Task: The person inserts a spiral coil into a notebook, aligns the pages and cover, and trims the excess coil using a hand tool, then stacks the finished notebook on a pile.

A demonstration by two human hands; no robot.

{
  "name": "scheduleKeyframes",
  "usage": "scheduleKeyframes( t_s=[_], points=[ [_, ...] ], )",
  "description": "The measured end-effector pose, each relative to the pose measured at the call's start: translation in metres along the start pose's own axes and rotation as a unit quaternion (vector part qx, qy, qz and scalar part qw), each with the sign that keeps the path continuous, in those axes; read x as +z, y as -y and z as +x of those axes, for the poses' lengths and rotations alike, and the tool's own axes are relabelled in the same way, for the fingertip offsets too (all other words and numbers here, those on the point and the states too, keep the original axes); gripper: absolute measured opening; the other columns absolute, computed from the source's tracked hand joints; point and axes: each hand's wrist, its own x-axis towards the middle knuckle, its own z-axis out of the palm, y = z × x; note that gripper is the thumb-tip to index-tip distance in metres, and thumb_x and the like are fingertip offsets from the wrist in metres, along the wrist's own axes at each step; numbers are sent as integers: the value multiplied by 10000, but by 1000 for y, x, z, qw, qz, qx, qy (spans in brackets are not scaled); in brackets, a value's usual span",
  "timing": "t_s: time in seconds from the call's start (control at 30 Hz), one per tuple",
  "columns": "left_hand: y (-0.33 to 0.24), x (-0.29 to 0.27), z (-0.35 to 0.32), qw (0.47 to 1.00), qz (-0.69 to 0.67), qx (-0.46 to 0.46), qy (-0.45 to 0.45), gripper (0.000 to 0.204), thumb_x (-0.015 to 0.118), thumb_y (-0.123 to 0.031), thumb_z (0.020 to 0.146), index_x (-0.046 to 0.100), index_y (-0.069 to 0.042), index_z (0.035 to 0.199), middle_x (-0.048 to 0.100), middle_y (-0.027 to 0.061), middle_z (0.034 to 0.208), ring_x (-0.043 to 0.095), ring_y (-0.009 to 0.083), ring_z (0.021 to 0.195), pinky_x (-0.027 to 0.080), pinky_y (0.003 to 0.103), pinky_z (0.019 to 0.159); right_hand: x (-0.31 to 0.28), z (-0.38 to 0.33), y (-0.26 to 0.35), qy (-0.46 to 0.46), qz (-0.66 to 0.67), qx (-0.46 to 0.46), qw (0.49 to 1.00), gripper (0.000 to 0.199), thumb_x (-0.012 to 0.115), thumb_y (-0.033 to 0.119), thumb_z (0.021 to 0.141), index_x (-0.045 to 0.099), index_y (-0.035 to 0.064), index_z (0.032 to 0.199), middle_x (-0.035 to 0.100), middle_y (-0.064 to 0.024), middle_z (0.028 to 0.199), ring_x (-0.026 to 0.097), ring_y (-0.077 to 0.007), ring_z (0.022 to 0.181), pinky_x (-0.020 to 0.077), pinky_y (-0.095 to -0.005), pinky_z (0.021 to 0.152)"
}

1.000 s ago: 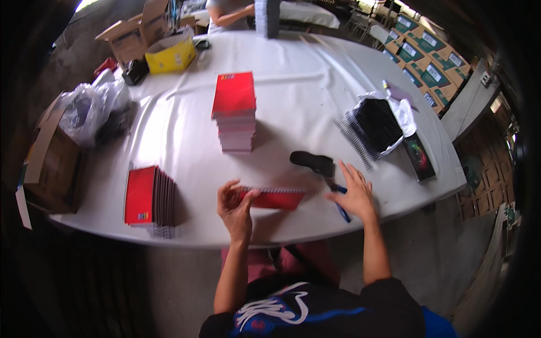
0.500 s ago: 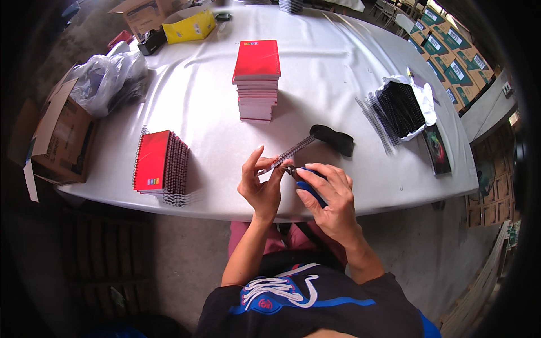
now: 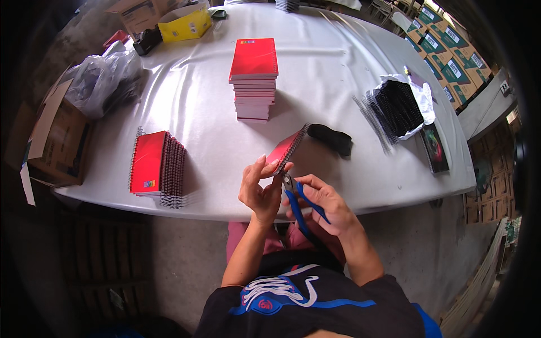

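My left hand is closed on a red notebook, which is tilted so that its dark spiral binding runs along the right side. My right hand grips blue-handled pliers, with the handles spread apart. The jaws of the pliers meet the near end of the spiral, close to my left fingertips. A black cloth-like item lies on the table just beyond the notebook. To the left stands a stack of spiral-bound red notebooks. Farther off, in the middle, is a tall stack of red-covered books, with no coils visible on most.
Black spiral coils lie in white wrapping at the right, beside a dark box. At the left are an open carton and a clear plastic bag. A yellow box stands at the far left of the white-covered table.
The notebook has turned so its red cover now shows, rather than mainly its spiral edge. My right hand has lowered slightly, and the plier handles have swung into fuller view, spread wider.
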Motion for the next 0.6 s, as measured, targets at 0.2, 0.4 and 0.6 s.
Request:
scheduleKeyframes(
  t_s=[0.2,0.4,0.6],
  points=[
    [-3,-9,21,933,-178,-301,-90,494,766,26,733,538,-37,1166,577,11,861,556,92,772,456,211,721,-39,-14,-7,-235,-674,-207,669,359,582,248,899,537,92,1219,578,-110,1143,554,-292,1033,420,-437,897],
    [-6,-24,27,890,-279,-346,-106,218,567,-52,923,546,-20,1137,565,56,1020,539,98,919,470,222,776,-54,-9,-5,-323,-784,-148,509,404,565,320,905,526,108,1247,428,-119,1346,340,-328,1300,194,-599,1023],
    [-30,-57,47,928,-217,-278,-119,199,543,-43,930,533,-12,1127,577,104,1112,546,117,987,452,246,856,17,66,4,-139,-281,-251,916,386,623,154,887,519,3,1227,546,-141,1186,551,-184,1048,449,-357,888]
  ],
)
